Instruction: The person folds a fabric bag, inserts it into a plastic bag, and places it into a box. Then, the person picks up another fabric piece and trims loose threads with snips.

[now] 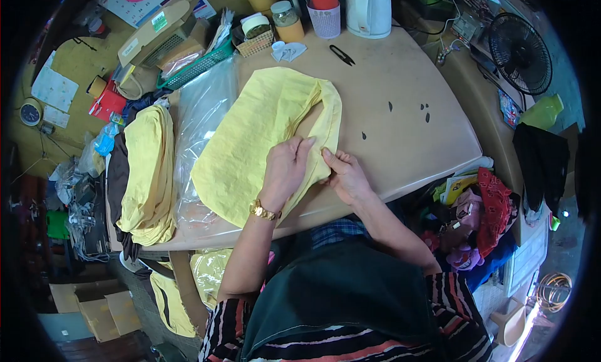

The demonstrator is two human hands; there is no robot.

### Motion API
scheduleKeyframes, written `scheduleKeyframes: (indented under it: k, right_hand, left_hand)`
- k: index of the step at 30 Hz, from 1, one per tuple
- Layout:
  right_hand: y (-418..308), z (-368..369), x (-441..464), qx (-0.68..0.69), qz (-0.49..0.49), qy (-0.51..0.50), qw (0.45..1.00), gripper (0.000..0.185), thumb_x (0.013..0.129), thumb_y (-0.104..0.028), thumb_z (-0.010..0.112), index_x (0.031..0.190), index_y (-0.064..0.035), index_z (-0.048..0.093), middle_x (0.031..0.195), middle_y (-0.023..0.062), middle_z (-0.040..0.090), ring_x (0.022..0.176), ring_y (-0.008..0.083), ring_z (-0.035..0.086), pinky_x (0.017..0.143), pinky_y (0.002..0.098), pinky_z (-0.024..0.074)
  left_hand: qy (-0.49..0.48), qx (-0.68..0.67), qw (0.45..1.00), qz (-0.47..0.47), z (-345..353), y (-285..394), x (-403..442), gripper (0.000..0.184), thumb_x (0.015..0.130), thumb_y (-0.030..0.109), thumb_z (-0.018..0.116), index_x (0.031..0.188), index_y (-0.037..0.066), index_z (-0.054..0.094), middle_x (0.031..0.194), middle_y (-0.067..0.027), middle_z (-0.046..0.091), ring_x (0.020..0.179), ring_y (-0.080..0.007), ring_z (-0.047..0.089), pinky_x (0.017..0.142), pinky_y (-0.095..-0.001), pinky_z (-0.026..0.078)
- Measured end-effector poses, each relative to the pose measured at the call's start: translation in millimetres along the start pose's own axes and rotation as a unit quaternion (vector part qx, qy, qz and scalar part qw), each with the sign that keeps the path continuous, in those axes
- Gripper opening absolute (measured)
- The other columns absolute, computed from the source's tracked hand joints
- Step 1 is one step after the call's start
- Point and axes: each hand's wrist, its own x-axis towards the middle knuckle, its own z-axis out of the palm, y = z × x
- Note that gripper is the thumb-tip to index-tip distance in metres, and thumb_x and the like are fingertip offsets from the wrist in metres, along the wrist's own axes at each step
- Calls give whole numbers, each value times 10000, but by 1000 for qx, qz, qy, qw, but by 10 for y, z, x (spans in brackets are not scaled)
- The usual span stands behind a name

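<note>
A yellow fabric piece, which looks like part of a garment, lies spread on the table before me, with an opening along its right side. My left hand, with a gold watch at its wrist, is closed on the fabric beside that opening. At the lower right edge, my right hand pinches the cloth between thumb and fingers. Further left sits a folded stack of yellow fabric with dark cloth under it. Clear plastic bags lie between the stack and the piece. Black thread snips rest beyond the fabric.
Along the back stand a white electric kettle, a white basket with a red lid, a jar and a green tray. Small dark bits dot the tabletop. A black fan stands at right.
</note>
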Motion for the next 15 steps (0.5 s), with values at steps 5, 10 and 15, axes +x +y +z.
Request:
scheduleKeyframes:
  k: [5,10,15]
  right_hand:
    - [-103,117,-114,104,-18,-17,994,218,904,-170,688,1076,-40,655,1046,49,687,1009,127,617,832,304,501]
    - [-26,-133,-1,130,-31,21,991,211,886,-164,707,1055,-45,663,1056,67,696,965,157,651,817,323,524]
    - [38,-29,27,160,-85,68,981,180,894,-172,698,1026,-52,673,997,61,706,861,152,678,755,307,547]
  left_hand:
    - [50,24,998,34,-86,230,-111,324,911,301,626,859,-18,605,653,-213,596,624,-383,614,602,-433,480]
    - [-66,81,994,-17,-117,87,-441,279,865,246,686,803,1,568,603,-164,547,554,-322,556,539,-388,431]
    - [-74,107,991,-20,-238,60,-452,209,887,178,652,797,7,571,587,-178,519,548,-341,537,532,-386,425]
